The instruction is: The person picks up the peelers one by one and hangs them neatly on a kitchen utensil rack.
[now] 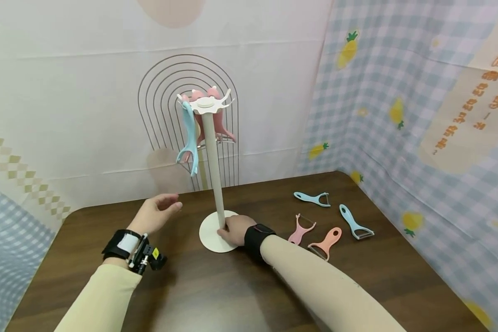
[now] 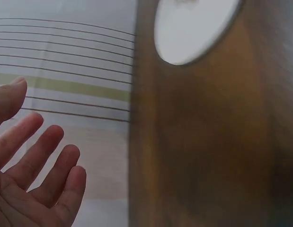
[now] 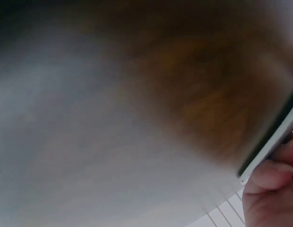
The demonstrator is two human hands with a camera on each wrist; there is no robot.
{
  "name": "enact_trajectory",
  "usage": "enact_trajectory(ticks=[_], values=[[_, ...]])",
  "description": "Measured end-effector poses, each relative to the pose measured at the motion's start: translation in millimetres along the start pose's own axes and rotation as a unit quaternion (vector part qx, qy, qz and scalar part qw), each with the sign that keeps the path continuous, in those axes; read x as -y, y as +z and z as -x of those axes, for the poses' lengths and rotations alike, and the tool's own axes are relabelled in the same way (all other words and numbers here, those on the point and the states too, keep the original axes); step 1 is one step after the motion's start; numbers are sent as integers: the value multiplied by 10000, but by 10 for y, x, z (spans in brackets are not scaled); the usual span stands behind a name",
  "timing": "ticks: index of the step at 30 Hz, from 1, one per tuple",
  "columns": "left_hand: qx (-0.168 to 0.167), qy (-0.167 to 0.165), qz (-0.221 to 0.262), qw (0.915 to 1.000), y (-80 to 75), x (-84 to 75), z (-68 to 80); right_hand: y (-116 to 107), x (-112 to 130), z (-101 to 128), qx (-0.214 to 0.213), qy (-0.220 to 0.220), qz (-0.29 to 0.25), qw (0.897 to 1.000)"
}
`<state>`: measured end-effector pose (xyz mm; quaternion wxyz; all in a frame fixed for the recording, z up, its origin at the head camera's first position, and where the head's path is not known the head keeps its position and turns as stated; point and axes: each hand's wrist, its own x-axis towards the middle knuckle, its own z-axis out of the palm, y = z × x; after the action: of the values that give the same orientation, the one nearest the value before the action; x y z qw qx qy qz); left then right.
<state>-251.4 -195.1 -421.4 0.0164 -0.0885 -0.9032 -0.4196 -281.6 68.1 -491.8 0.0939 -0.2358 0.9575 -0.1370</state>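
A white stand with a hooked top (image 1: 205, 105), a pole (image 1: 213, 170) and a round base (image 1: 209, 235) is upright on the table. My right hand (image 1: 238, 229) grips it low down, where the pole meets the base; in the right wrist view its thumb (image 3: 271, 176) lies at the base's edge. From the hooks hang a light blue peeler (image 1: 189, 133) and several pink peelers (image 1: 218, 121), partly hidden behind the pole. Left of the stand, my left hand (image 1: 159, 213) is raised with fingers loosely bent, nothing in it.
Right of my right hand lie two light blue peelers, one farther back (image 1: 311, 198) and one nearer the edge (image 1: 352, 221), beside a pink peeler (image 1: 300, 229) and an orange peeler (image 1: 329, 240). A cloth-covered wall (image 1: 274, 92) rises behind the brown table (image 1: 191, 295).
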Motion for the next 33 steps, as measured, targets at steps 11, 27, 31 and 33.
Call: enact_trajectory(ticks=[11, 27, 31, 33], values=[[796, -80, -633, 9948, 385, 28, 59, -437, -126, 462, 117, -592, 496, 9969], [696, -133, 9, 9975, 1014, -216, 141, -941, -1256, 1342, -369, -1467, 1812, 9717], [738, -75, 231, 9970, 1123, -216, 132, -914, -1353, 1386, -392, -1872, 1970, 9616], [636, -49, 366, 9973, 1165, -214, 111, -893, -1379, 1377, -373, -1972, 2025, 9585]])
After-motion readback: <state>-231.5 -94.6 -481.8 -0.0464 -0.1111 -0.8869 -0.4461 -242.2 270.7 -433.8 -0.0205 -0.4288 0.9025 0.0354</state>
